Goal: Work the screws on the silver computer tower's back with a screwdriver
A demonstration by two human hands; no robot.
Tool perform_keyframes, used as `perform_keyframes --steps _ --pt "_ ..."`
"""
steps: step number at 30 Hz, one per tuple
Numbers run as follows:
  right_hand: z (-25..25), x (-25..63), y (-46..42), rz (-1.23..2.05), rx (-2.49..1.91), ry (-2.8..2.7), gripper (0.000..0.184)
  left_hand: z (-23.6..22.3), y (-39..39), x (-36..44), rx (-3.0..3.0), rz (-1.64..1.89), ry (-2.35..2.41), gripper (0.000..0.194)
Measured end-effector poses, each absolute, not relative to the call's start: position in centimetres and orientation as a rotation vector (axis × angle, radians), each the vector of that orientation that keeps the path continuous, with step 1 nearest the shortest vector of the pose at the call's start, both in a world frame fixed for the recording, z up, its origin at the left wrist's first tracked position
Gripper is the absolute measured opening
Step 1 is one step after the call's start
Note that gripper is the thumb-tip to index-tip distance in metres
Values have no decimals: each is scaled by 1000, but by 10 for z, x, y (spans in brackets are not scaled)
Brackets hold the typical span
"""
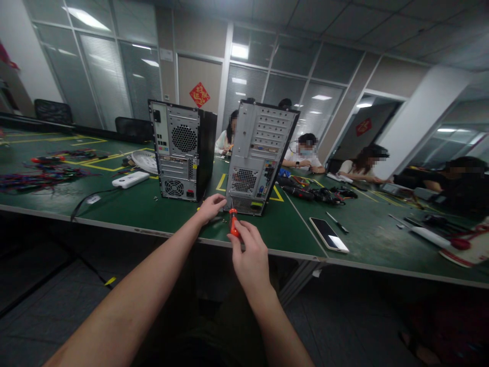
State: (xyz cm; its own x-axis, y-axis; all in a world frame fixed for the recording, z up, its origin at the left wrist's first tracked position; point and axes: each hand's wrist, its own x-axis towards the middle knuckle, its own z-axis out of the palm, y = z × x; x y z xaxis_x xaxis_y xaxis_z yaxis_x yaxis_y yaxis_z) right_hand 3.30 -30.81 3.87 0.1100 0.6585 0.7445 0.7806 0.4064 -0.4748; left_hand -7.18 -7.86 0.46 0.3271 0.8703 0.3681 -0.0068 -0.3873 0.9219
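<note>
Two desktop computer towers stand upright on the green table, rear panels facing me: a grey-and-black computer tower (179, 165) on the left and a taller computer tower (250, 153) on the right, which leans in view. My right hand (250, 248) grips an orange-red screwdriver (233, 224) by its handle. Its shaft points up at the lower left corner of the right tower's rear panel. My left hand (212, 208) is beside that corner, fingertips drawn together near the shaft; what they pinch, if anything, is too small to make out. Small screws (224, 220) lie between my hands.
At the left are a bundle of coloured wires (42, 176) and a white power strip (130, 179). To the right lie black cables (313, 193), a phone (328, 234) and a pen-like tool (336, 222). Several people sit across the table. The table's front edge (290, 253) runs below my hands.
</note>
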Motion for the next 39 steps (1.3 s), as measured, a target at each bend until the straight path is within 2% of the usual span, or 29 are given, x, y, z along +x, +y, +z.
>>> perform_keyframes --steps 6,12,17,23,31,39 --pt "41 35 -310 -235 -1330 -1718 40 5 -78 -71 1673 1197 783 34" --pt "37 31 -307 -114 -1322 -1552 27 5 -79 -72 1689 1198 779 35" --pt "37 32 -306 -101 -1310 -1542 26 5 -78 -72 1688 1195 778 36" --pt "41 35 -309 -135 -1327 -1658 30 3 -77 -70 1674 1192 789 35" --pt "38 36 -308 -142 -1350 -1778 47 2 -75 -71 1683 1203 787 33" --pt "38 32 -308 -69 -1318 -1690 36 2 -74 -70 1683 1207 778 33"
